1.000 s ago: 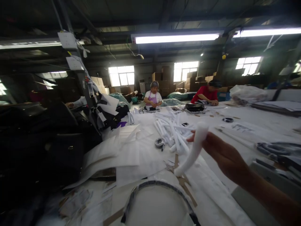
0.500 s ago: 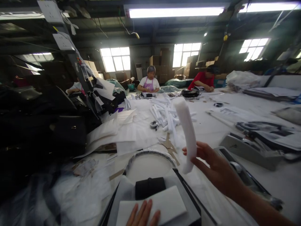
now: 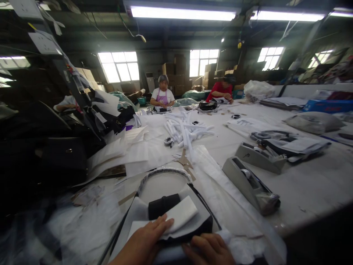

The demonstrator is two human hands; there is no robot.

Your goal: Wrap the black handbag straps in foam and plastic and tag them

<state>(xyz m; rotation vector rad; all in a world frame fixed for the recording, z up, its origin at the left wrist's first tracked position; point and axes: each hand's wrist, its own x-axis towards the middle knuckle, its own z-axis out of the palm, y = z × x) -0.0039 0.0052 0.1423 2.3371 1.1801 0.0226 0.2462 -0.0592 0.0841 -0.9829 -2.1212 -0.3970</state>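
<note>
A black handbag [image 3: 205, 225] with white lining paper lies in front of me, its wrapped handle [image 3: 162, 171] arching away on the table. My left hand [image 3: 150, 233] rests its outstretched fingers on a folded white foam sheet [image 3: 183, 211] on the bag. Beside that sheet sits a black rolled piece [image 3: 164, 206]. At the bag's near edge is my right hand [image 3: 211, 250], fingers curled; what they hold is hidden. Pale material shows between the hands, too unclear to name.
Clear plastic bags [image 3: 220, 191] lie right of the handbag, beside two grey tape dispensers [image 3: 248, 184]. White foam tubes [image 3: 184, 129] are heaped farther back. Black bags [image 3: 63, 158] crowd the left. Two co-workers sit across the table, one in a purple apron [image 3: 162, 98].
My right hand has come down from above the table to the bag's near edge. The white foam tube it held upright no longer shows clearly. The view has swung right.
</note>
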